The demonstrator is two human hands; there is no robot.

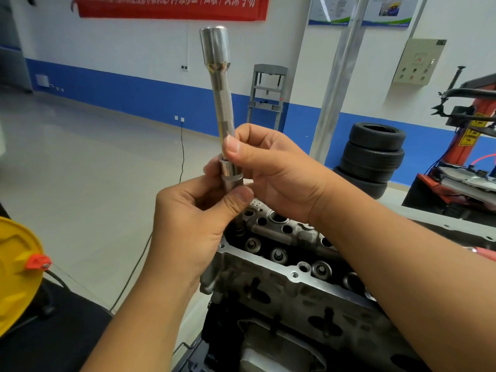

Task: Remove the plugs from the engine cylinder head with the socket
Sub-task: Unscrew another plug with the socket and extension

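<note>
Chromed steel catches the light on the socket (pixel 233 176), a short bright piece held above the near end of the engine cylinder head (pixel 281 264). It sits on the lower end of a long extension bar (pixel 222 103) that rises almost upright, leaning slightly left, with a knurled band midway and a wider cup-shaped end at the top. The left hand (pixel 193 218) pinches the socket from below, thumb pressed against its lower edge and fingers curled behind it. The right hand (pixel 271 167) grips the bar just above the socket, thumb across the front of the shaft and fingers wrapped round the back. The two hands are close together, nearly touching.

Below them the cylinder head lies with its top face exposed, showing round bores, valve springs and bolt holes; whether any plugs sit in it cannot be told. At the left edge is a yellow disc (pixel 16 275) with an orange clip (pixel 37 261). Farther back on the right stands a stack of black tyres (pixel 373 157), beside a red tyre machine (pixel 467 140). A metal pole (pixel 338 81) rises behind the hands, and a red banner (pixel 171 6) hangs on the white and blue wall.
</note>
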